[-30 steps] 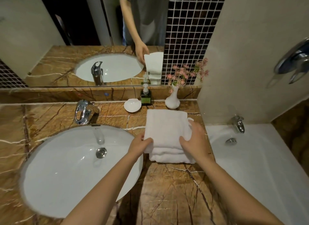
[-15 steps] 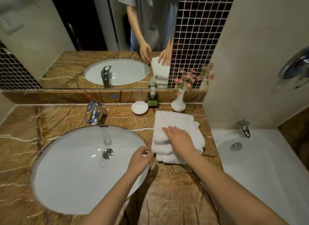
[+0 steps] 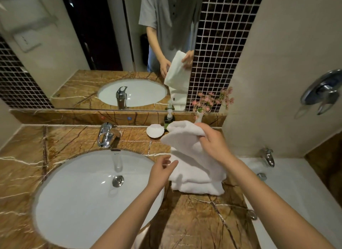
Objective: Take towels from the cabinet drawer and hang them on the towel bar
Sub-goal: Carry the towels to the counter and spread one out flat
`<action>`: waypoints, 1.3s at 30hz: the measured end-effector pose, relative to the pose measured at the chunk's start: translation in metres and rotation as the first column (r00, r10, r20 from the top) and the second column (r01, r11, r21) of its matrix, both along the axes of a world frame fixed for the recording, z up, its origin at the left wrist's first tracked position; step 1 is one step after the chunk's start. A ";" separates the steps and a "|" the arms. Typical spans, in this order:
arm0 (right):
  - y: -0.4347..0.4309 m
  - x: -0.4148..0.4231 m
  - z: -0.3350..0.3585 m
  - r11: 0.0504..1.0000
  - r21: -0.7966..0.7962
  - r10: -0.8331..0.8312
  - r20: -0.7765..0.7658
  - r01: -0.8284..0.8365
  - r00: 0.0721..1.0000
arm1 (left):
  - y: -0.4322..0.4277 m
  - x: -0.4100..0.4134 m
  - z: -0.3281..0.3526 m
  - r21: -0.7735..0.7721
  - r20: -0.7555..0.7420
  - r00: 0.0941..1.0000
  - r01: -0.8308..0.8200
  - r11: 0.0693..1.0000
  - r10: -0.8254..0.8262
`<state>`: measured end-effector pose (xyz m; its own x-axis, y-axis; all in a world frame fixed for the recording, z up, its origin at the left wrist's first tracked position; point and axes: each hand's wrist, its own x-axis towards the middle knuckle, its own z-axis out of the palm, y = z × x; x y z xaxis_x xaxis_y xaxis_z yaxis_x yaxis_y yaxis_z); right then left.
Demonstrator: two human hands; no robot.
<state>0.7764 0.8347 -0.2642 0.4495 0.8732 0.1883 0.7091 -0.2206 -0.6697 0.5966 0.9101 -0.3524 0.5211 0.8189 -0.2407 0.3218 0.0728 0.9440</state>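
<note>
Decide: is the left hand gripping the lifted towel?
No, the left hand is open beside the stack; only the right hand grips the lifted towel.

The sink (image 3: 74,202) sits left in the counter (image 3: 194,221), faucet (image 3: 106,135) at its far edge. Right of it lies the towel stack (image 3: 198,185); beyond are the dish (image 3: 155,130) and soap bottle (image 3: 168,120). The bathtub (image 3: 296,193) lies farthest right.

1. No word, brand or number is legible.
2. The sink (image 3: 74,193) bears a small dark mark on its back rim, below the faucet (image 3: 106,135); it is too small to read.
3. The marble ledge (image 3: 64,117) carries a red dot (image 3: 102,117) and a blue dot (image 3: 129,118), well apart.
4. The soap bottle (image 3: 169,122) has a blurred label.
</note>
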 end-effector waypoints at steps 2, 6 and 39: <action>-0.010 -0.008 0.021 0.988 0.144 0.088 -0.272 -0.050 0.958 | 0.000 0.006 0.012 -0.075 0.121 0.993 -0.002 0.997 0.011; -0.029 -0.016 0.036 0.972 0.230 0.133 -0.694 0.043 0.708 | 0.000 0.005 0.026 -0.256 0.304 0.948 -0.011 0.967 0.091; -0.023 -0.367 -0.156 0.917 -0.314 -0.385 -0.544 0.245 0.746 | -0.001 -0.345 -0.085 -0.095 -0.198 0.972 -0.150 0.984 0.129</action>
<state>0.4093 0.8120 -0.4205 0.6655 0.6470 -0.3723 0.0596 -0.5432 -0.8375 0.2520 0.9091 -0.4379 0.3390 0.8438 -0.4161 0.4744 0.2286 0.8501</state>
